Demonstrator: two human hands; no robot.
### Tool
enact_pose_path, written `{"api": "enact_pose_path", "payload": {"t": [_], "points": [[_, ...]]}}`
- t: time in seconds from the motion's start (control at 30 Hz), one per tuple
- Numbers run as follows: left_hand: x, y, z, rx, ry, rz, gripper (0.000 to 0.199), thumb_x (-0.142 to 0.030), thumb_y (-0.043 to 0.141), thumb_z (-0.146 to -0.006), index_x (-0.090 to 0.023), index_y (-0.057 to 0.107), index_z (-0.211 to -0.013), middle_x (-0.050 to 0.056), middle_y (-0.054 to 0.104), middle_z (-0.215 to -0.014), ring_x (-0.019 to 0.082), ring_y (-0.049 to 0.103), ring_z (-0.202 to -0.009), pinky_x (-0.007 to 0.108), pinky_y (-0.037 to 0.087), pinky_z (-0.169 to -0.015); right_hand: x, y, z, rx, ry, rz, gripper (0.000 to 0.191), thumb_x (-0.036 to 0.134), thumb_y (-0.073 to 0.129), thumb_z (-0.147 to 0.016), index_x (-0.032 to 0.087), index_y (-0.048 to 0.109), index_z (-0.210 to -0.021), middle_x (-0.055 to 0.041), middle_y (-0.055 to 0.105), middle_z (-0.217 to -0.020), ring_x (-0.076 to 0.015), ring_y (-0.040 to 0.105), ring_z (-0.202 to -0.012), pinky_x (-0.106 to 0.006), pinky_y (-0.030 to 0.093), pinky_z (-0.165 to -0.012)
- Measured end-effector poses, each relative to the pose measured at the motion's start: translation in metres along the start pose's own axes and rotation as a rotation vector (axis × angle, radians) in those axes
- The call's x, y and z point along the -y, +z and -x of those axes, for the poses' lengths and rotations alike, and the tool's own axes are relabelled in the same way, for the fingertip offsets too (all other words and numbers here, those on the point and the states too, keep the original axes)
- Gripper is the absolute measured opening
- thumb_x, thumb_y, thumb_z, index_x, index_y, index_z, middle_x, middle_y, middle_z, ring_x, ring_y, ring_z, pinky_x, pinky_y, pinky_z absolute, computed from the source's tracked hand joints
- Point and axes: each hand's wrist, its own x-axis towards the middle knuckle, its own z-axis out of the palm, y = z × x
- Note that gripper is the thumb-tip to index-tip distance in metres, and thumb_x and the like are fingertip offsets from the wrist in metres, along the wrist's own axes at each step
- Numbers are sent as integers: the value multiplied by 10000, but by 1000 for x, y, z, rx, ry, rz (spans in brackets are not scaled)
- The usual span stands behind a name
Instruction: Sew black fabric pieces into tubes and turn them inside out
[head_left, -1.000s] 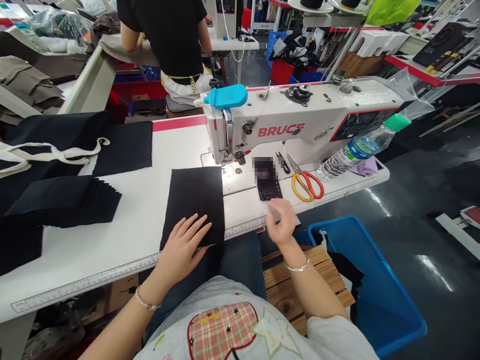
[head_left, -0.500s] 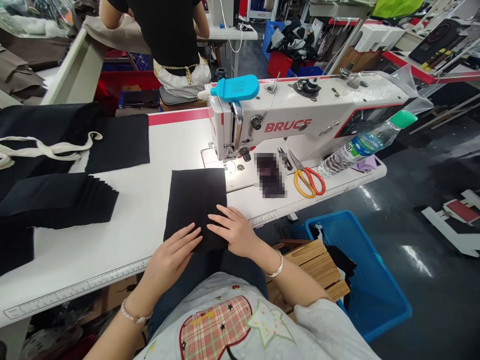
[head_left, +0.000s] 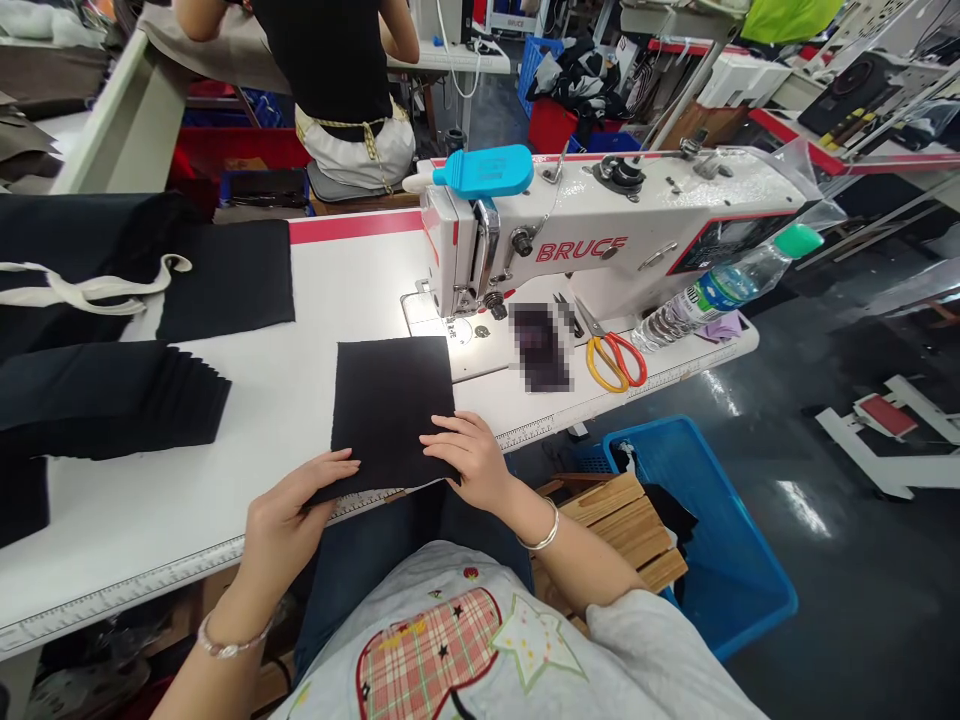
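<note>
A black fabric piece lies on the white sewing table in front of the sewing machine, its near edge by the table's front. My left hand pinches its near left corner, fingers on top and the thumb underneath. At the near right corner, my right hand grips the edge, with the fingers on top and the thumb mostly hidden. The machine's needle area stands just beyond the far right corner of the fabric.
Left on the table are stacked black fabric pieces and a white strip. Scissors and a water bottle sit at the right. A blue bin and a wooden stool stand below. Another person sits ahead.
My left hand has moved left and down from the fabric's near middle to its near left corner and closed on it. My right hand has shifted slightly and now grips the right edge.
</note>
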Motion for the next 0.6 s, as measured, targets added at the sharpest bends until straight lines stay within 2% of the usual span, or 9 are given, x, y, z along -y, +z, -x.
{"api": "enact_pose_path", "payload": {"t": [0.1, 0.23, 0.37, 0.43, 0.5, 0.6], "points": [[-8, -2, 2, -52, -173, 80, 176, -227, 579, -860, -268, 710, -969, -16, 755, -1013, 203, 706, -1000, 375, 547, -998, 9, -4, 2, -65, 30, -39, 244, 96, 548, -801, 200, 674, -982, -49, 766, -1007, -208, 626, -1175, -443, 396, -1068], [-18, -5, 1, -96, -275, 104, 121, -341, 638, -839, -277, 731, -883, -26, 762, -893, 185, 714, -844, 303, 578, -827, 25, -8, 2, -175, 61, -102, 84, 211, 589, -891, 196, 671, -905, -20, 759, -822, -172, 701, -961, -400, 434, -1030], [-25, -9, -3, -148, -380, 104, 147, -406, 672, -788, -280, 737, -826, -36, 740, -785, 165, 660, -690, 281, 538, -683, 39, -13, 0, -198, 105, -163, 179, 301, 565, -948, 179, 666, -865, -21, 742, -756, -131, 698, -739, -343, 493, -962], [-29, -12, -9, -183, -454, 86, 183, -441, 698, -743, -272, 737, -803, -41, 704, -699, 148, 580, -587, 278, 483, -590, 43, -14, 0, -196, 139, -179, 202, 334, 540, -961, 175, 663, -948, -21, 727, -738, -137, 681, -701, -324, 533, -886], [-34, -15, -17, -205, -529, 74, 231, -464, 723, -698, -259, 735, -804, -49, 639, -610, 127, 477, -519, 274, 410, -529, 46, -13, 1, -187, 211, -166, 297, 381, 522, -965, 165, 612, -1148, -29, 714, -764, -150, 660, -680, -303, 562, -753], [-39, -21, -34, -215, -602, 67, 302, -492, 731, -672, -236, 730, -833, -63, 524, -521, 112, 392, -509, 271, 351, -524, 44, -14, 1, -177, 311, -102, 523, 393, 488, -975, 132, 386, -1416, -48, 698, -814, -158, 623, -644, -288, 551, -623]]}}
